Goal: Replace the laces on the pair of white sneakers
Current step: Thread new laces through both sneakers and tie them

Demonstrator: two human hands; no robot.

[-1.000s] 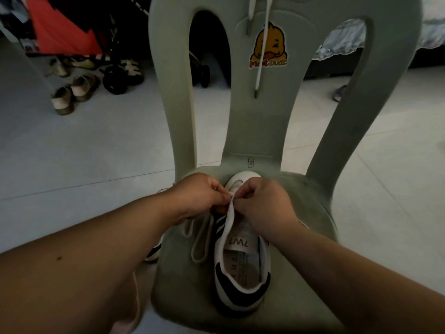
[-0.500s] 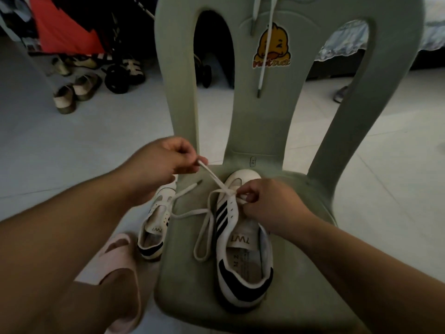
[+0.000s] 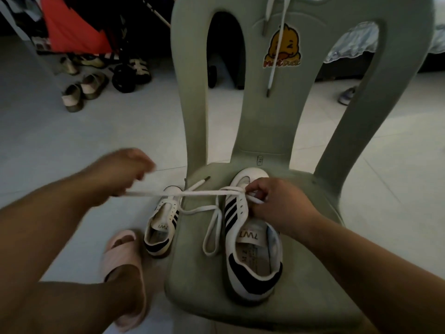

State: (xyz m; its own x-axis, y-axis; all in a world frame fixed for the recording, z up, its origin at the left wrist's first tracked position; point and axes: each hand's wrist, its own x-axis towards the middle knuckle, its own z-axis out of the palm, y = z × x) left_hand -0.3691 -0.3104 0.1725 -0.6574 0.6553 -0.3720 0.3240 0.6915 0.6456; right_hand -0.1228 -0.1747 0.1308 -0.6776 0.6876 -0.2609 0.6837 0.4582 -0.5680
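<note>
The sneaker (image 3: 255,268) lies on the seat of the chair (image 3: 313,213), toe to the far side and heel near, probably put there so both hands can work without stooping to the floor. The right hand (image 3: 277,203) is curled at the far eyelets, pinching the lace (image 3: 192,194) against the upper, which seems meant to steady the shoe against the pull. The left hand (image 3: 125,174) is out to the left, past the seat's edge, fingers closed on the lace (the grip itself is blurred), so the strand runs taut between the hands; I judge this to be drawing slack through an eyelet. A loose loop of lace lies on the seat just left of the sneaker. The second sneaker (image 3: 161,227) stands on the floor beside the chair, unlaced. Both shoes gape, showing only insole and tongue label inside. A spare lace (image 3: 273,71) hangs over the chair back, likely kept within reach for that second sneaker.
</note>
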